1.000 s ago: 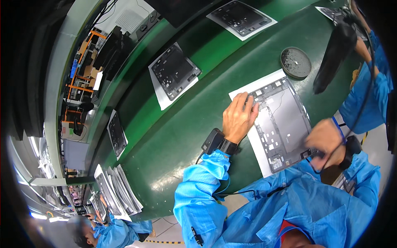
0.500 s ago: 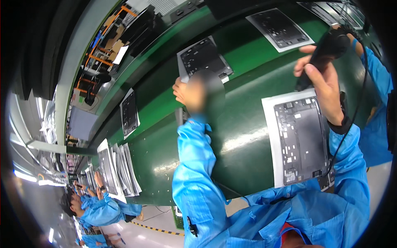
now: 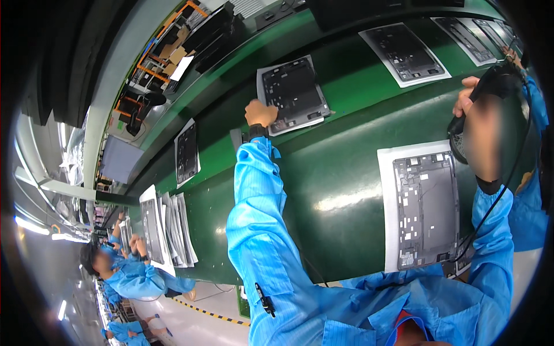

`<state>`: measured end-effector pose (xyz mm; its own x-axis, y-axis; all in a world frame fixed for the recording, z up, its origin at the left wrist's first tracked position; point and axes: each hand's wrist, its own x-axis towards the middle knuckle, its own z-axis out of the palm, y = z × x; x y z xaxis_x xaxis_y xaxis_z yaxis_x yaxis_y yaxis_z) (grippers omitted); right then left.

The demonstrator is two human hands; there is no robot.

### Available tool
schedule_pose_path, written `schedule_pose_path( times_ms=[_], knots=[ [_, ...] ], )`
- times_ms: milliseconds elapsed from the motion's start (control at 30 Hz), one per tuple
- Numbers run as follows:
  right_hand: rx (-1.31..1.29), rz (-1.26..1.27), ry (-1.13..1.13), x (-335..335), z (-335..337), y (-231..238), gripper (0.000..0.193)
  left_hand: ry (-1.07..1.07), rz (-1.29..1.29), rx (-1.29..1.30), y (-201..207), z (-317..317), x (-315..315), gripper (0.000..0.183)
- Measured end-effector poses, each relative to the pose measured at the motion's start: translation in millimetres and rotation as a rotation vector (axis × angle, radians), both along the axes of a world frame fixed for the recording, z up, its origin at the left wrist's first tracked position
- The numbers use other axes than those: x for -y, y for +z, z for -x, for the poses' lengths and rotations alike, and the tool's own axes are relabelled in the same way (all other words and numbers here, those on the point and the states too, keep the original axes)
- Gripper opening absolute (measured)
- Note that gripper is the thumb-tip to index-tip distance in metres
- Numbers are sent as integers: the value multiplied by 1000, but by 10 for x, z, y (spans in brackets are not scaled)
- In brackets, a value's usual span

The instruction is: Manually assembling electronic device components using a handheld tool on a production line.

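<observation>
My left hand [image 3: 261, 114] reaches far forward with curled fingers. It is closed at the left edge of a dark tablet-sized panel [image 3: 295, 89] on a white sheet, at the bench's far strip. At the right, my right hand [image 3: 482, 135], partly blurred, wraps round a black corded handheld device [image 3: 497, 82]. The device is above the far right corner of a second panel [image 3: 430, 207]. That panel lies on its own white sheet [image 3: 390, 213] in front of me, dotted with small white patches.
More panels lie along the far strip, one to the left [image 3: 187, 153] and one to the right [image 3: 407, 52]. A stack of sheeted panels [image 3: 173, 228] stands at the left end. A black cord [image 3: 501, 199] hangs beside my right arm. Co-workers sit at the left [image 3: 130, 279] and right.
My right hand and the device have moved right and tilted, uncovering the near panel's far right corner. My left hand stays at the far panel's edge, its fingers now curled.
</observation>
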<state>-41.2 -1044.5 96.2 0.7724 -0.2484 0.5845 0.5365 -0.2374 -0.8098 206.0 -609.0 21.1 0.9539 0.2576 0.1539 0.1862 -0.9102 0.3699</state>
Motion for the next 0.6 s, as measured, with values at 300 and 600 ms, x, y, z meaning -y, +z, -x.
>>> schedule_pose_path(
  times_ms=[300, 600],
  knots=[
    [87, -24, 49, 167, -59, 56, 40, 74, 634, 75, -198, 1619, -1547, 40],
    [51, -76, 111, 31, -24, 12, 35, 152, 723, 106, -583, 3950, -621, 26]
  ],
)
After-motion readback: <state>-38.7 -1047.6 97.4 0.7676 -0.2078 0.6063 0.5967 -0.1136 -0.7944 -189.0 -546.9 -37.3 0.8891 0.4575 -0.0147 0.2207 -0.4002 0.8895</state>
